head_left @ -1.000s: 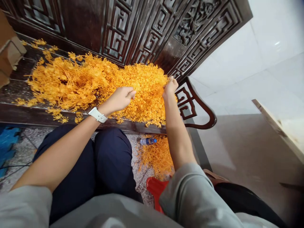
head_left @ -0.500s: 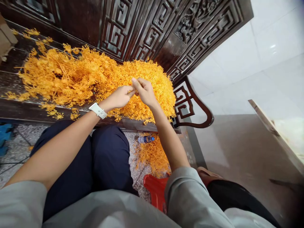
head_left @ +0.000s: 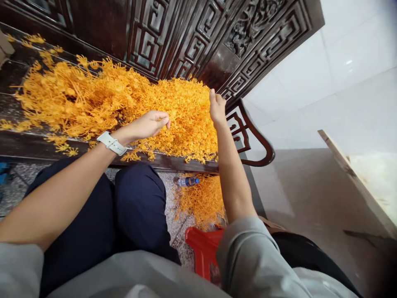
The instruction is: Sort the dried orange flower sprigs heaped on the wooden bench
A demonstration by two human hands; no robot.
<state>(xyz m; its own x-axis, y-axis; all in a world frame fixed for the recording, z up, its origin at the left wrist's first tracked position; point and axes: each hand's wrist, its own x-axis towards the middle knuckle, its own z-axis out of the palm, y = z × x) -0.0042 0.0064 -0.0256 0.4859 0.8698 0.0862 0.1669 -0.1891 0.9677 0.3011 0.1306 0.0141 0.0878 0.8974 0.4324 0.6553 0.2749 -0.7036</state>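
A big heap of orange plastic sprigs [head_left: 102, 99] covers the seat of a dark carved wooden bench [head_left: 37, 145]. My left hand [head_left: 149, 124], with a white watch on its wrist, hovers over the middle of the heap, thumb and fingers pinched together on something I cannot make out. My right hand [head_left: 217, 106] reaches to the heap's right end near the bench arm [head_left: 251, 136]; its fingers are stretched out and touch the sprigs.
More orange sprigs [head_left: 201, 200] lie on the floor under the bench beside a plastic bottle [head_left: 187, 181]. A red stool [head_left: 203, 248] stands by my right leg. A wooden board [head_left: 350, 169] leans at the right over white floor tiles.
My right hand left my left hand and swung right to the heap's far end. My left hand stayed over the middle, still pinched.
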